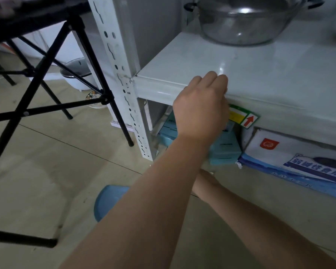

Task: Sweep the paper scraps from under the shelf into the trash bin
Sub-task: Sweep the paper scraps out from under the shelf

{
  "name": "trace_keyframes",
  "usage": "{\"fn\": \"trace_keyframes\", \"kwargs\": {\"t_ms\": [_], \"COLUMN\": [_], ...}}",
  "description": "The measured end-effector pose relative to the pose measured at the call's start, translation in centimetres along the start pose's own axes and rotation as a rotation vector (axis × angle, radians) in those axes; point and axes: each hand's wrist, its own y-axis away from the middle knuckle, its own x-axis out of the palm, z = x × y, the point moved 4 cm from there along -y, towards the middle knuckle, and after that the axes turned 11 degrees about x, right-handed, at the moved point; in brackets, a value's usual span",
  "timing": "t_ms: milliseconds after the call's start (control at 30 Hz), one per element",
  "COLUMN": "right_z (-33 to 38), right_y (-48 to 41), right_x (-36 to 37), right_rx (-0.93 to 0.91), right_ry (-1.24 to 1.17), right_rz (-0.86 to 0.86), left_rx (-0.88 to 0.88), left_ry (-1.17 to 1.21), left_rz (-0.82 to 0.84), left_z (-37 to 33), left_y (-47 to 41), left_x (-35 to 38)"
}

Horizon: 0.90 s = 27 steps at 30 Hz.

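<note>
Head: left hand [200, 105] grips shelf [260, 74] edge by red-arrow sticker [242, 117]; right hand hidden.

Floor: we see beige tiles [52, 171] across the lower left.
Furniture: we see black folding legs [47, 61] upper left.
Light: dim, we find.

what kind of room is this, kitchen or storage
Probably a home storage corner or pantry by a kitchen: a white metal shelf carries a glass pot, boxed goods sit under it, and a folding table's black legs stand on the tiled floor.
</note>
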Motion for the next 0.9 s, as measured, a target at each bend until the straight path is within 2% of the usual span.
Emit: {"fn": "trace_keyframes", "kwargs": {"t_ms": [33,133,200,300,467,533,600,700,900], "right_z": [-0.2,-2.2,-3.2,-5.0,-9.3,-10.5,-11.4,-12.6,-14.2], "right_y": [1.1,3.6,5.6,8.3,11.1,12.0,12.6,12.1,9.7], "right_x": [-0.3,1.3,0.7,0.4,0.2,-0.2,-0.8,-1.8,-2.9], "right_rx": [0.0,0.015,-0.01,0.064,0.47,0.613,0.678,0.688,0.669], "right_ry": [-0.021,0.027,-0.005,-0.164,-0.701,-0.814,-0.834,-0.808,-0.689], "right_rz": [-0.066,-0.064,-0.161,-0.388,-0.6,-0.695,-0.802,-0.862,-0.833], "left_rx": [-0.007,-0.022,-0.051,-0.084,-0.03,-0.031,-0.035,-0.025,-0.025], "left_ry": [-0.007,-0.023,-0.037,-0.056,-0.062,-0.052,-0.054,-0.065,-0.06], "left_rz": [-0.004,-0.018,-0.008,-0.006,0.019,0.014,0.006,-0.01,-0.031], "left_z": [-0.2,-0.5,-0.9,-1.2,-0.9,-0.9,-0.9,-0.8,-0.8], "left_y": [0.0,0.0,0.1,0.1,0.1,0.2,0.3,0.3,0.4], "left_x": [0.0,-0.1,0.0,0.1,0.2,0.3,0.4,0.5,0.6]}}
